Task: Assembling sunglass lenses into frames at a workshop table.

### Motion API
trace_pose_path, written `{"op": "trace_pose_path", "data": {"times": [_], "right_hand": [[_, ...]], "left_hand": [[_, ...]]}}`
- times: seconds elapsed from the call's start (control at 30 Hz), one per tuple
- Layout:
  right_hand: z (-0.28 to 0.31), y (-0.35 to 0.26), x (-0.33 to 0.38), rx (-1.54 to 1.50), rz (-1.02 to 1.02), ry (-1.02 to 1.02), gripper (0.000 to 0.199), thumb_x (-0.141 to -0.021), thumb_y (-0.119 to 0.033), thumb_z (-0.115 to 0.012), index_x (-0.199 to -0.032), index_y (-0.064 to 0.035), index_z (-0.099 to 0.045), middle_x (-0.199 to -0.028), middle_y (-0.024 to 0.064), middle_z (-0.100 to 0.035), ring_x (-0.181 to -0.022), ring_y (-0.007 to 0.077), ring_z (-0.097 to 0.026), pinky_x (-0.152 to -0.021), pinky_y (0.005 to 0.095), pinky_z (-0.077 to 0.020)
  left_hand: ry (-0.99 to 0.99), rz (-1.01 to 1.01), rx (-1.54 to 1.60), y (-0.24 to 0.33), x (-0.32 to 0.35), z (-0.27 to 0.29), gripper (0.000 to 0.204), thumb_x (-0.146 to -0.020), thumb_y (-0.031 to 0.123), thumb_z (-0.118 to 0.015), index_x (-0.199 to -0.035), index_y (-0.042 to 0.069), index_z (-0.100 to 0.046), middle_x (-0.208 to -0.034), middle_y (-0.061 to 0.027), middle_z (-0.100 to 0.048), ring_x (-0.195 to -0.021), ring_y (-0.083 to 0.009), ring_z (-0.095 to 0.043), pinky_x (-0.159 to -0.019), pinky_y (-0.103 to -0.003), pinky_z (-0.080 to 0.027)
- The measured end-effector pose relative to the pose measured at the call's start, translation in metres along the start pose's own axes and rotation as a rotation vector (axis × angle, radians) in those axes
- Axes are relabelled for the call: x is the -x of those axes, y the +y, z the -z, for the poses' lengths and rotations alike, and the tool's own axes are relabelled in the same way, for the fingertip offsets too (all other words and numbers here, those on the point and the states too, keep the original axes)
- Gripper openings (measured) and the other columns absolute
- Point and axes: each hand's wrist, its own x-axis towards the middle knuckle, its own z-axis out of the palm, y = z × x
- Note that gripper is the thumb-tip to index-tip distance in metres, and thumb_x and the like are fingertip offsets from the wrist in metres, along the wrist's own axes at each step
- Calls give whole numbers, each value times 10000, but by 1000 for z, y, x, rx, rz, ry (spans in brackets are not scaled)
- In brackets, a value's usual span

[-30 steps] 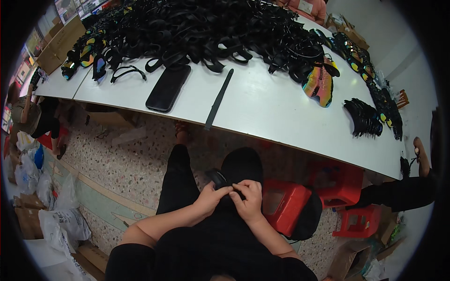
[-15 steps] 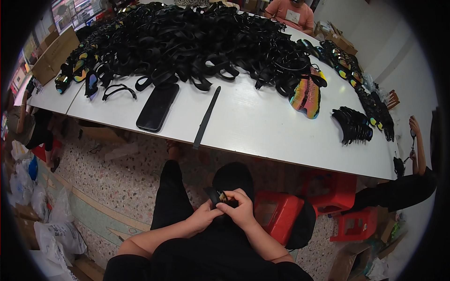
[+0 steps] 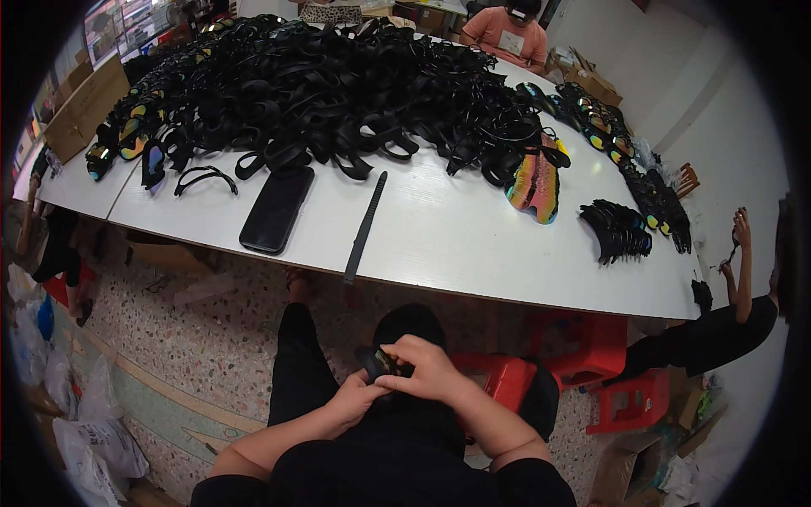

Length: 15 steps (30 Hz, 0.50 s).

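Head view: piece (image 3: 369,362) in hand, off the surface (image 3: 473,241), held between the hands short of its near edge
Left hand (image 3: 355,399): closed around the lower side of the piece, thumb on top; how firmly, I cannot tell
Right hand (image 3: 422,367): fingers curled over, tips and thumb closed on the right side of the piece, no clear gap
Piece: black, with a dull yellowish patch; its detail is too small and covered to read
Piece's progress: seemingly unfinished, as both hands are on it and it is not laid down
Heap (image 3: 338,93): large, loose and tangled, from the far edge to the middle; by its look, much is unsorted
Strap (image 3: 366,228): single, its lower end at the near edge
Frames (image 3: 617,231): stacked toward the near right corner, seemingly gathered
Goggles (image 3: 596,127): rowed along the right edge, neater than the heap
Phone (image 3: 277,211): flat near the near edge, left of the strap
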Motion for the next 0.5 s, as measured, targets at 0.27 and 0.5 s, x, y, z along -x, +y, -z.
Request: {"op": "trace_pose_path", "data": {"times": [0.27, 0.5], "right_hand": [[119, -7, -134, 199, 173, 563, 202, -859, -140, -713, -1027, -29, -704, -975, 123, -677, -722, 221, -641, -638, 304, -519], [148, 104, -202, 370, -242, 778, 380, -878, -229, -674, -1219, -59, -665, -1182, 182, -633, -1071, 344, -619, -977, 408, -477]], "left_hand": [[42, -20, -28, 16, 15, -1, 281, -925, 87, -668, -1171, -37, -610, -1050, -82, -672, -967, -159, -661, -900, -294, -513], [77, -36, 22, 0, 12, 4, 268, -915, 60, -681, -1159, -27, -613, -1021, -84, -679, -924, -155, -679, -850, -267, -534]]}}
